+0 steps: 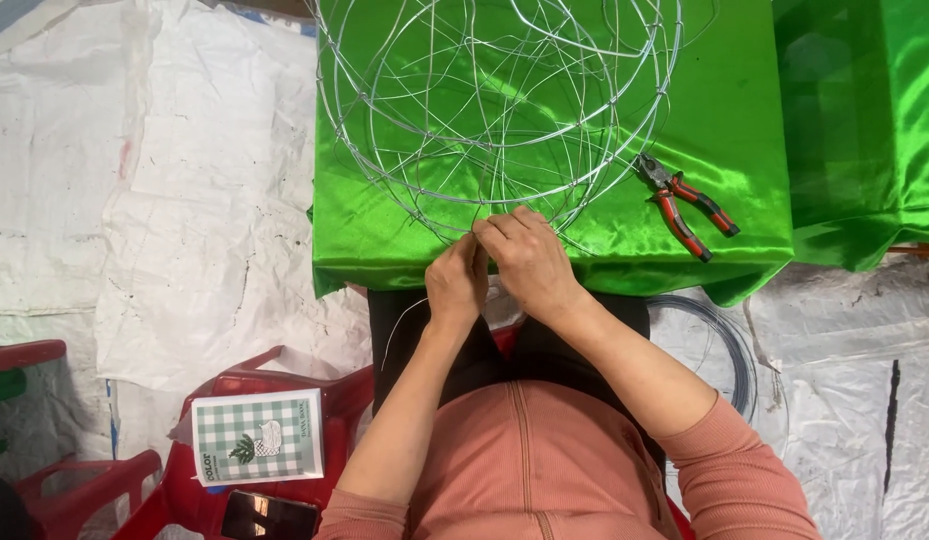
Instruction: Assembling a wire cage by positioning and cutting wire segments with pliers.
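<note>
A large round frame of bent silver wire (499,105) lies on a table draped in shiny green cloth (744,150). At its near rim, both my hands meet. My left hand (456,280) pinches a thin wire strand that trails down toward my lap. My right hand (529,260) closes its fingers on the same wire at the frame's edge, touching my left hand. Red-handled pliers (684,205) rest on the cloth to the right of the frame, apart from both hands.
A coil of thin wire (729,345) lies on the floor at my right. White plastic sheeting (164,200) covers the floor. At lower left a red plastic chair (284,385) carries a green checked box (259,437) and a dark phone (267,517). More green cloth (864,120) lies at the right.
</note>
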